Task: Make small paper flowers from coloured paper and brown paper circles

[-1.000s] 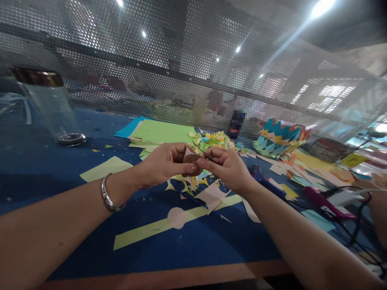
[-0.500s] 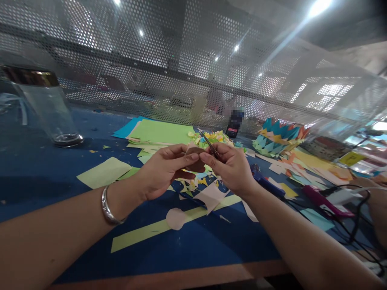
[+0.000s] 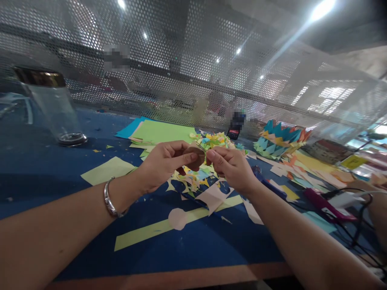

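Note:
My left hand (image 3: 169,163) pinches a rounded piece of brownish-pink paper (image 3: 195,161) between thumb and fingers. Close against its right side, my right hand (image 3: 228,163) is closed on small scissors, whose thin blades (image 3: 200,147) show at the paper's upper edge. Their handles are hidden by my fingers. Below the hands, a pale pink paper circle (image 3: 177,218) lies on a long yellow-green strip (image 3: 139,235). A pink offcut (image 3: 213,196) with curved edges rests across the strip farther right.
Paper scraps (image 3: 216,141) are heaped behind my hands, beside stacked green sheets (image 3: 166,132). A glass jar (image 3: 57,108) stands left. Rightward are a folded-paper crown-like ring (image 3: 279,139), a blue tool (image 3: 270,187), a magenta power strip (image 3: 328,206), cables and another person's arm (image 3: 375,205).
My right hand has turned, and the scissors have dropped from pointing up above the paper to its upper edge. The paper stays in my left hand. The view has shifted slightly.

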Demonstrator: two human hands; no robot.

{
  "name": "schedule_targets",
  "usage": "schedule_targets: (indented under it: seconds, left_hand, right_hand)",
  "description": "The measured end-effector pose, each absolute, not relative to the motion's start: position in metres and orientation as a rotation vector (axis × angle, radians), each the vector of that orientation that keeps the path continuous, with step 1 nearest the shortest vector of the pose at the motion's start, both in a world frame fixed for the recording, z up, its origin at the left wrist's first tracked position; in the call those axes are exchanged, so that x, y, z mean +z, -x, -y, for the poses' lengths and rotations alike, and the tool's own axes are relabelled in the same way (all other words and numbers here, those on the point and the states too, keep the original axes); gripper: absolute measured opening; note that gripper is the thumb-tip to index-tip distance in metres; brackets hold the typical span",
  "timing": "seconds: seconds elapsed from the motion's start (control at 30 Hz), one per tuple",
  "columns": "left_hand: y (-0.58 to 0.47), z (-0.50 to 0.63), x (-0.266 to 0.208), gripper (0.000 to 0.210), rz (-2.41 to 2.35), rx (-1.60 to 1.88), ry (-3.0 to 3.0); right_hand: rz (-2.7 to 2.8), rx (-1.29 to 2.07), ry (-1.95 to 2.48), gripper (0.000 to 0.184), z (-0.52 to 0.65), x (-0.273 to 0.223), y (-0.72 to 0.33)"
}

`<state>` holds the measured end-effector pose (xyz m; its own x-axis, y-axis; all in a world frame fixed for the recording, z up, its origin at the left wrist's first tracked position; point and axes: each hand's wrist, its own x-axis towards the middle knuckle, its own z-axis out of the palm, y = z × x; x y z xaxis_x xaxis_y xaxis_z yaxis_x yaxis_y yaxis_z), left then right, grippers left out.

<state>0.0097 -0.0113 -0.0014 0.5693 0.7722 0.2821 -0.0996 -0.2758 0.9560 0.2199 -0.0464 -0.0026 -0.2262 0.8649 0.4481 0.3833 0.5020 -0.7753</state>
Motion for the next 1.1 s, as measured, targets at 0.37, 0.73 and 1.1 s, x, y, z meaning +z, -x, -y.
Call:
schedule_targets:
  seconds: [0.37,0.73,1.1]
  left_hand:
    - [-0.0072,0.0117,0.0025,0.026,-0.588,0.9,-1.678]
    - [-0.0054,0.009,0.0009,0.026,-0.554,0.899,-1.7]
    - [-0.0056,0.0102,0.0017,0.024,-0.572,0.904,-1.697]
  right_hand:
    - [1.844,0.711,1.031,0.045,0.0485,-0.002,-0.2187]
    - [1.788,0.782,1.018,0.046,0.0505,0.0,-0.2175]
    - [1.807,0.754,1.048,0.046,0.0507,0.0006,-0.2177]
